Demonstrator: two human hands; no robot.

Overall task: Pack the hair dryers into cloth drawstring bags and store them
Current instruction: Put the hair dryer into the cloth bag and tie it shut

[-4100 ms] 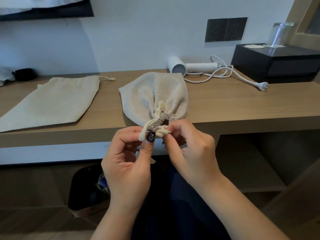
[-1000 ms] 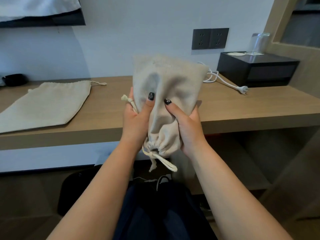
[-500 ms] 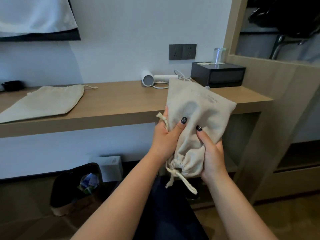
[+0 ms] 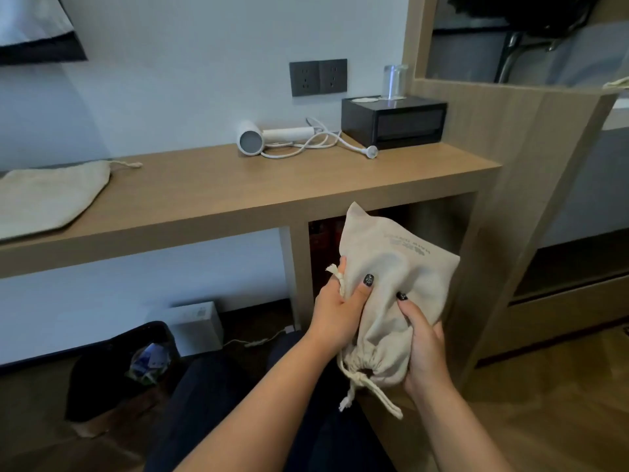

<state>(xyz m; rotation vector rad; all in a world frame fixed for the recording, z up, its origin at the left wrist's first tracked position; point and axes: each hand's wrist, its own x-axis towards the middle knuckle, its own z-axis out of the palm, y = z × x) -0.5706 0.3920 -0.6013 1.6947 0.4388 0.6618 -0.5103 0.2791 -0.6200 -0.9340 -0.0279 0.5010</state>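
Observation:
I hold a filled beige cloth drawstring bag [image 4: 391, 267] in both hands, its tied mouth pointing down toward me, in front of the open cubby [image 4: 429, 219] under the desk. My left hand [image 4: 337, 311] grips its left side and one cord end. My right hand [image 4: 422, 345] clasps its lower right. What is inside the bag is hidden. A white hair dryer [image 4: 269, 137] with its loose cable lies on the desk top at the back. An empty flat bag [image 4: 47, 195] lies on the desk at the left.
The wooden desk [image 4: 238, 199] runs along the wall, with a black box [image 4: 394, 120] and a glass [image 4: 394, 80] at its right end. A wooden partition [image 4: 510, 165] stands to the right. A black bin [image 4: 119, 369] and a white box [image 4: 190, 325] sit on the floor.
The tied bag was lifted off the desk and carried right and down to the cubby opening. My view has swung right and pulled back from the desk.

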